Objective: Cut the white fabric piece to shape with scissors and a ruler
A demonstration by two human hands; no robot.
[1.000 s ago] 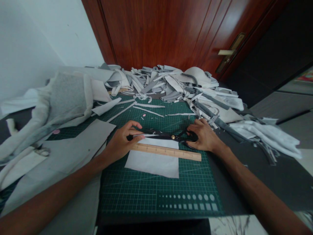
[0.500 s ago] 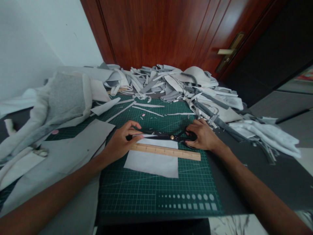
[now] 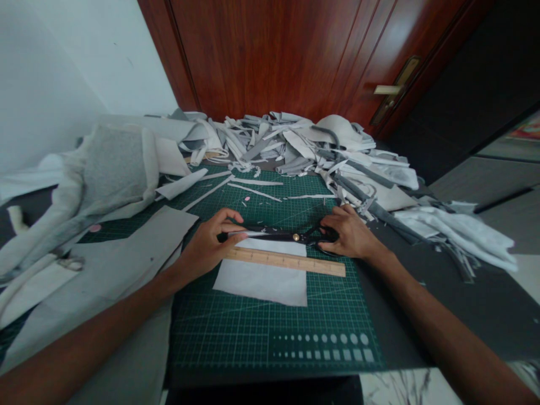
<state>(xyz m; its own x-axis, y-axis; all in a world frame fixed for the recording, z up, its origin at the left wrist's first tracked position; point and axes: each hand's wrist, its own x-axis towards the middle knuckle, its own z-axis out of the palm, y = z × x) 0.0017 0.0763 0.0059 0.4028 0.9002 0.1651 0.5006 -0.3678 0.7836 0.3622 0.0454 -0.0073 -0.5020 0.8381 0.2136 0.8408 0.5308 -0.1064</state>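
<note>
My right hand [image 3: 350, 235] is closed on the handles of black scissors [image 3: 287, 234], whose blades lie along the far edge of a white fabric rectangle [image 3: 264, 279]. A wooden ruler [image 3: 287, 261] rests across that fabric on the green cutting mat [image 3: 270, 332]. My left hand [image 3: 208, 244] pinches the thin white strip at the scissor tips, with its fingers pressed down beside the ruler's left end.
A heap of grey and white fabric scraps [image 3: 295, 146] fills the mat's far side and spreads to the right. Folded grey fabric [image 3: 113, 169] and flat grey sheets [image 3: 126, 253] lie left. A dark wooden door [image 3: 295, 50] stands behind.
None of the objects has visibly shifted; both hands, the scissors and the ruler keep the same places, with only a slight camera drift.
</note>
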